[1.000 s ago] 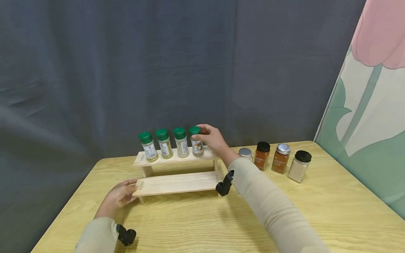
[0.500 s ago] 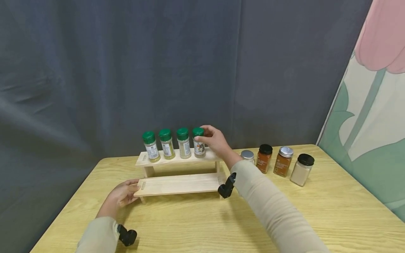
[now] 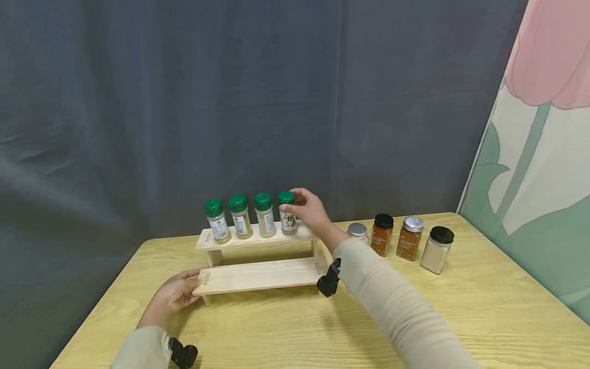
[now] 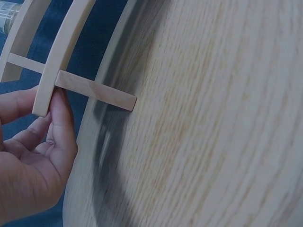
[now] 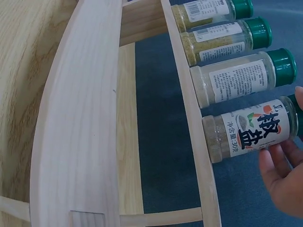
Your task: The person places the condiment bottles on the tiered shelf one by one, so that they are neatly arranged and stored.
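Note:
A two-tier wooden rack (image 3: 262,275) stands on the table, with several green-capped spice jars in a row on its upper shelf. My right hand (image 3: 310,209) grips the rightmost spice jar (image 3: 288,221) near its cap; in the right wrist view this jar (image 5: 251,127) has its printed front label showing, and its base is at the shelf. Beside it, another spice jar (image 5: 236,79) shows a text label. My left hand (image 3: 177,292) pinches the left end of the lower shelf; in the left wrist view the thumb and fingers (image 4: 61,125) lie on either side of the board's end.
On the table (image 3: 258,333) right of the rack stand a silver-lidded jar (image 3: 357,230) partly behind the right sleeve, a black-lidded red-brown jar (image 3: 381,236), a silver-lidded brown jar (image 3: 409,240) and a black-lidded pale jar (image 3: 435,251). A dark curtain (image 3: 230,102) hangs behind.
The head view shifts slightly. The jar in my right hand turns a little, bringing its front label around; my left hand keeps its hold on the rack.

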A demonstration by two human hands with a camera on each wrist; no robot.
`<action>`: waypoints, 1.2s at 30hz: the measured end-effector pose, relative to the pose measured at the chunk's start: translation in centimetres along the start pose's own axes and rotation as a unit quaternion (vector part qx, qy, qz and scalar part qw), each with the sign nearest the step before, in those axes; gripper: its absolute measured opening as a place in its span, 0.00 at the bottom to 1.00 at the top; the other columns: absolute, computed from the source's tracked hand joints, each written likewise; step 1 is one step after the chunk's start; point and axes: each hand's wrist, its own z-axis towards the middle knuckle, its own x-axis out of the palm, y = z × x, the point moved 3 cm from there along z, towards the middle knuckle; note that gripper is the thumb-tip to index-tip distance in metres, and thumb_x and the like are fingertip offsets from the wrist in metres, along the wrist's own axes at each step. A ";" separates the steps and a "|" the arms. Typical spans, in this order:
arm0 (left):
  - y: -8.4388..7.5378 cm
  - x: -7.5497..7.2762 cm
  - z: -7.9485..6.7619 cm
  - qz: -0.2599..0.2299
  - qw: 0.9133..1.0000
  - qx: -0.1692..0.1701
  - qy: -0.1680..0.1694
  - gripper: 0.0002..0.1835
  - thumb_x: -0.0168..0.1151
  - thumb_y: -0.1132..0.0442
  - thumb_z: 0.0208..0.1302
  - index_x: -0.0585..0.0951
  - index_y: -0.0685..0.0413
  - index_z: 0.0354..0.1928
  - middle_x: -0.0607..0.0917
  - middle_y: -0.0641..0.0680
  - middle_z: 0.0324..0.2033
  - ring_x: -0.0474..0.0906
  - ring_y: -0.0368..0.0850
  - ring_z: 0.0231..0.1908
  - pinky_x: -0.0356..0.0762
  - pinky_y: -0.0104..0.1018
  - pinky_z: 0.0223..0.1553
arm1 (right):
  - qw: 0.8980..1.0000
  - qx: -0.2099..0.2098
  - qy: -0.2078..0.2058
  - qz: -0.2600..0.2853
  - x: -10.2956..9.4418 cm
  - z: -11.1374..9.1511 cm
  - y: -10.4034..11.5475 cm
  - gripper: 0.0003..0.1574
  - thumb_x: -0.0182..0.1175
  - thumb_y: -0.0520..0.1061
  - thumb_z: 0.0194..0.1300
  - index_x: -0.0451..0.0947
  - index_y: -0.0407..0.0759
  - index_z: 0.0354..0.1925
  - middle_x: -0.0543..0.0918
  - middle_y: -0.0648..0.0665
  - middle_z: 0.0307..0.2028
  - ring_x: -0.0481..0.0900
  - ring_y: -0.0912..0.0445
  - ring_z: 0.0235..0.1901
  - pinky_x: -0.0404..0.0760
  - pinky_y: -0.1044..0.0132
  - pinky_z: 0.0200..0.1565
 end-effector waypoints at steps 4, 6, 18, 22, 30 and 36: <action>0.6 0.0 -0.2 0.003 1.000 -0.001 -0.001 0.30 0.49 0.72 0.59 0.48 0.71 0.61 0.76 0.51 0.25 0.76 0.38 0.24 0.73 0.28 0.26 | 1.000 0.023 0.013 -0.012 -0.1 -0.4 -0.1 0.30 0.62 0.43 0.51 0.65 0.40 0.52 0.72 0.42 0.41 0.69 0.51 0.41 0.71 0.59 0.41; 0.8 0.1 -0.2 0.007 1.000 -0.001 0.000 0.31 0.49 0.72 0.59 0.48 0.71 0.60 0.76 0.51 0.25 0.76 0.38 0.24 0.73 0.27 0.25 | 0.999 0.037 0.018 -0.008 -0.4 -0.7 -0.2 0.31 0.62 0.43 0.52 0.64 0.41 0.54 0.71 0.41 0.43 0.68 0.51 0.43 0.71 0.57 0.43; 0.6 -0.5 0.5 0.007 1.000 0.009 0.003 0.33 0.52 0.71 0.58 0.48 0.71 0.61 0.76 0.51 0.28 0.77 0.39 0.26 0.73 0.28 0.27 | 1.000 0.026 -0.001 0.000 -4.8 -3.5 0.9 0.29 0.59 0.44 0.55 0.63 0.41 0.55 0.69 0.37 0.47 0.68 0.49 0.44 0.69 0.54 0.44; 0.5 -0.7 0.3 0.014 1.000 0.010 0.005 0.33 0.53 0.71 0.56 0.49 0.72 0.60 0.76 0.51 0.28 0.76 0.40 0.27 0.73 0.30 0.28 | 1.000 0.024 -0.005 0.004 -6.7 -5.3 0.6 0.30 0.58 0.45 0.56 0.62 0.39 0.55 0.69 0.38 0.47 0.68 0.49 0.45 0.68 0.56 0.47; 0.3 -0.6 0.0 0.023 1.000 0.010 -0.001 0.34 0.55 0.70 0.55 0.50 0.72 0.60 0.76 0.51 0.27 0.76 0.40 0.27 0.73 0.31 0.28 | 0.999 0.012 -0.032 0.006 -11.6 -8.3 -0.5 0.32 0.57 0.46 0.57 0.60 0.35 0.55 0.68 0.36 0.47 0.69 0.53 0.43 0.69 0.57 0.46; 0.2 -0.3 0.0 0.024 1.000 0.012 0.004 0.33 0.54 0.71 0.56 0.49 0.73 0.60 0.75 0.52 0.29 0.76 0.40 0.27 0.73 0.31 0.29 | 0.997 0.018 -0.071 -0.026 -15.9 -10.8 -1.2 0.32 0.55 0.47 0.59 0.58 0.32 0.55 0.68 0.40 0.45 0.70 0.64 0.38 0.70 0.71 0.41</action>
